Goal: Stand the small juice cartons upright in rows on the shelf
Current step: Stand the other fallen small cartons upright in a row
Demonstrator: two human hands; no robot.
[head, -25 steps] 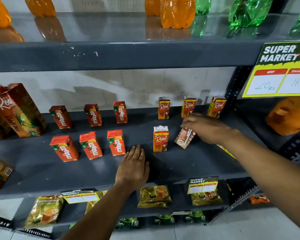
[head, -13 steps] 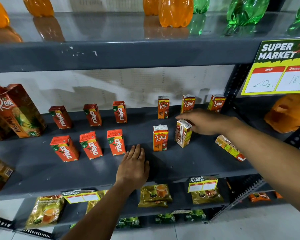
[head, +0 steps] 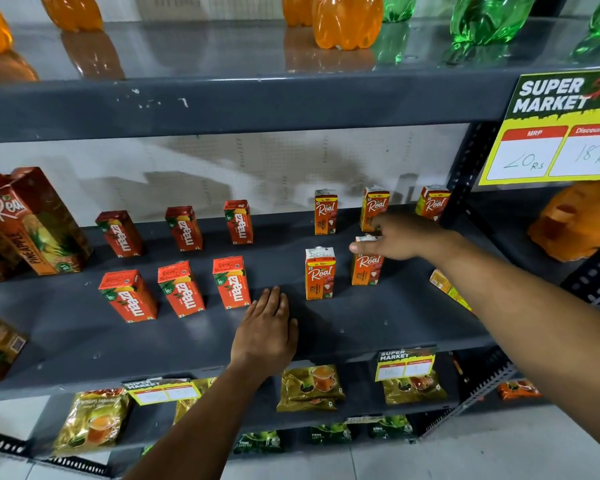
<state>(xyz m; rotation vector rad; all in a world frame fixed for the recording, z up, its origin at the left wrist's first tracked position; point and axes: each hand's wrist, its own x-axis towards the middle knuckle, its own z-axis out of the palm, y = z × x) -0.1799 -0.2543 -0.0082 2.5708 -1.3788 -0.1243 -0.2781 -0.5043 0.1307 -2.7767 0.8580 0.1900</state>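
Since half a second ago the Real carton point(head: 367, 268) under your right hand point(head: 400, 237) has turned face-forward and now stands upright on the shelf point(head: 378, 323), just right of the front Real carton point(head: 319, 274). Your right fingers point(head: 361, 246) close over its top from above, clamped on it. Your left hand point(head: 265, 332) lies flat, fingers together, holding nothing; another carton point(head: 445, 289) lies on its side beneath your right forearm.

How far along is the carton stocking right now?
Done: six Maaza cartons and four Real cartons stand in rows. In hand: right hand steadies a fifth Real carton, upright. Left: one carton lies flat at the right. Left hand rests on the shelf.
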